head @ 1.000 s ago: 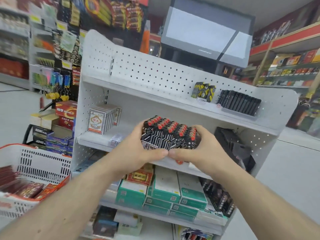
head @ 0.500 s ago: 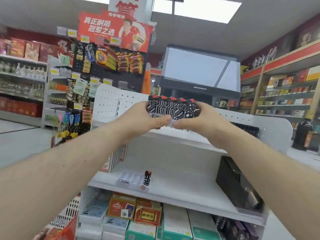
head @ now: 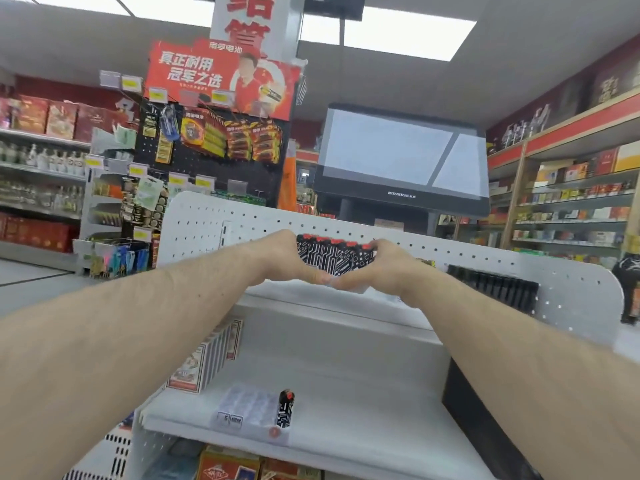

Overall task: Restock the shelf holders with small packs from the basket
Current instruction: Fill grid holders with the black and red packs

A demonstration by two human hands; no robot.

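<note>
A row of small black-and-white patterned packs with red tops is clamped between my two hands just above the top shelf of the white pegboard stand. My left hand grips its left end and my right hand grips its right end, thumbs meeting underneath. On the middle shelf stands a clear plastic holder with one such pack upright at its right edge. Only a corner of the white basket shows at the bottom left.
A row of black packs sits on the top shelf to the right. Boxed card packs stand at the middle shelf's left, a black box at its right. A checkout screen rises behind the stand.
Both hands carried the row of packs up from the middle shelf to the top shelf level and slightly away from me. My view tilted upward, so the basket dropped almost out of view.
</note>
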